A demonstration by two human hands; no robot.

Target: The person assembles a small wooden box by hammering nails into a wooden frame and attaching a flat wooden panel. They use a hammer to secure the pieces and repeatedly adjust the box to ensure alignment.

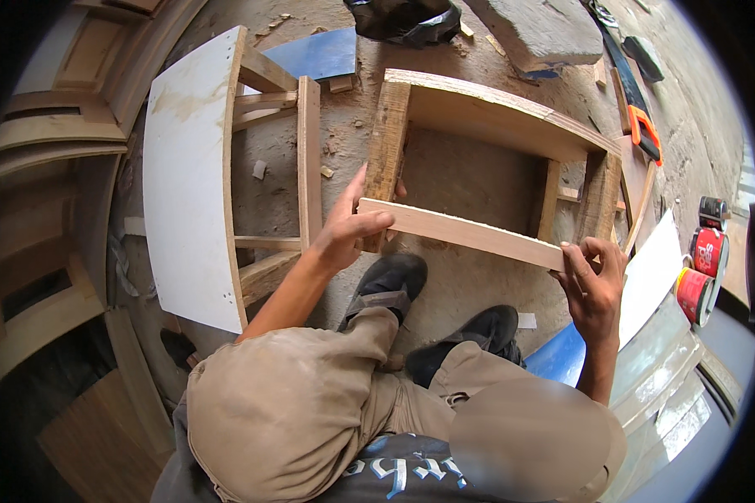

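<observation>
A thin, pale wooden strip [470, 236] spans the near side of a rectangular wooden frame [499, 107]. My left hand [344, 222] is closed around the strip's left end, its thumb on the strip and its fingers behind the frame's left post [386, 142]. At the other end, my right hand [594, 272] pinches the strip's right tip between thumb and fingers, close to the right post [600, 189]. The frame's far side is a wider board with a rough top edge. Whether the strip is fastened to the posts, I cannot tell.
Left of the frame stands another wooden structure with a white panel [189, 184]. An orange-handled saw [643, 134] lies at the far right, near a stone block [545, 33]. Several cans [709, 251] stand at the right. Wood scraps litter the floor around my shoes [478, 331].
</observation>
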